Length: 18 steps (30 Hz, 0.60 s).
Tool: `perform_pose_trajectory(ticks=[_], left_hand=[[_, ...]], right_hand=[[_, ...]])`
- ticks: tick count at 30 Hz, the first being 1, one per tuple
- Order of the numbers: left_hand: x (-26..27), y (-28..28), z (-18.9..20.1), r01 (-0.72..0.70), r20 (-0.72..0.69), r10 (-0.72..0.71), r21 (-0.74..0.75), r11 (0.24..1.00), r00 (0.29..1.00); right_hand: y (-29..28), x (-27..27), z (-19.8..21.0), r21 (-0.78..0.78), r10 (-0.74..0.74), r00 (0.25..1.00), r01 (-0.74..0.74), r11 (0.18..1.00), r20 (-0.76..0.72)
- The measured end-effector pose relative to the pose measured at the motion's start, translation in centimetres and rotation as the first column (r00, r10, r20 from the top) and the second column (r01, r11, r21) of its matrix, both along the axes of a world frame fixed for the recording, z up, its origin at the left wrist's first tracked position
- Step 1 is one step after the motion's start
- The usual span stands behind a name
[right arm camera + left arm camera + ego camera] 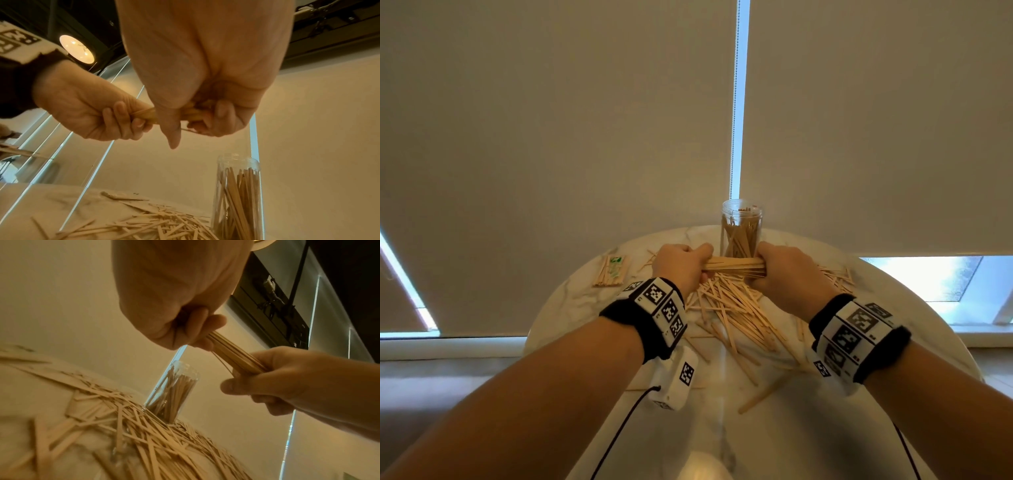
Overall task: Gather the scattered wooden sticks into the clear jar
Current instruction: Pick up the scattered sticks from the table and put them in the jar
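Two hands share one bundle of sticks (734, 264): your left hand (681, 265) has its fingers curled round one end, your right hand (789, 274) is wrapped round the other, and the bundle is lifted clear of the table (571, 301). Its long axis runs flat, 9 to 3 o'clock across the head view, while the clear jar (741, 228) stands upright with its open mouth facing up, already partly filled. That mismatch is what your next move turns on, as I judge it: the bundle has to swing from lying level to standing on end before it can drop in.

From the middle of the bundle the jar sits at about 12 o'clock, just behind it and nearly touching in the head view; whether they actually touch, you cannot tell from here. Your right hand looks the nearer of the two, with the jar at roughly its 11 o'clock. The right wrist view shows the jar (236, 194) below that fist, mouth up.

Plenty of loose sticks (732, 308) remain strewn on the table at 6 o'clock from the bundle, so the job looks well short of done. A small wrapped packet of sticks (611, 270) lies apart at 9 o'clock of your left hand.
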<state>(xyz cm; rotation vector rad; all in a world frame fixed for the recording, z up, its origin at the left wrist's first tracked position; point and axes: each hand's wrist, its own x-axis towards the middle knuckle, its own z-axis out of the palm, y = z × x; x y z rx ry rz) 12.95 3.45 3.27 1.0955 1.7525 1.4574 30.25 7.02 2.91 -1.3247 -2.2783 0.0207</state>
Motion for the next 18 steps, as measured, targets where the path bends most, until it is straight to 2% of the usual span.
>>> perform_pose_trajectory(ticks=[3, 7, 8, 11, 12, 14, 18], left_hand=[[1.1, -0.3, -0.5, 0.072, 0.098, -0.070, -0.015, 0.997, 0.993], [1.4, 0.0, -0.9, 0.049, 0.161, -0.054, 0.034, 0.998, 0.986], [1.4, 0.1, -0.9, 0.038, 0.159, -0.045, 0.043, 0.998, 0.986], [1.3, 0.4, -0.8, 0.013, 0.168, -0.024, 0.065, 0.998, 0.986], [1.2, 0.5, -0.8, 0.008, 0.168, -0.019, 0.067, 0.998, 0.986], [1.1, 0.5, -0.7, 0.020, 0.137, -0.027, 0.051, 0.998, 0.990], [0.9, 0.8, -0.6, 0.062, 0.111, -0.065, 0.026, 0.998, 0.992]], right_hand=[[0.1, -0.5, 0.1, 0.062, -0.032, 0.997, 0.027, 0.998, 0.069], [0.4, -0.2, 0.6, 0.146, -0.105, 0.980, 0.081, 0.986, 0.169], [0.6, -0.1, 0.8, 0.136, -0.104, 0.975, 0.078, 0.988, 0.195], [0.5, -0.3, 1.4, -0.091, 0.045, 0.990, -0.033, 0.995, 0.134], [0.3, -0.4, 1.5, -0.117, 0.089, 0.988, -0.074, 0.990, 0.126], [0.0, -0.6, 1.7, -0.067, 0.116, 0.981, -0.107, 0.992, 0.155], [0.3, -0.2, 2.0, 0.049, 0.023, 0.966, -0.036, 0.998, 0.257]])
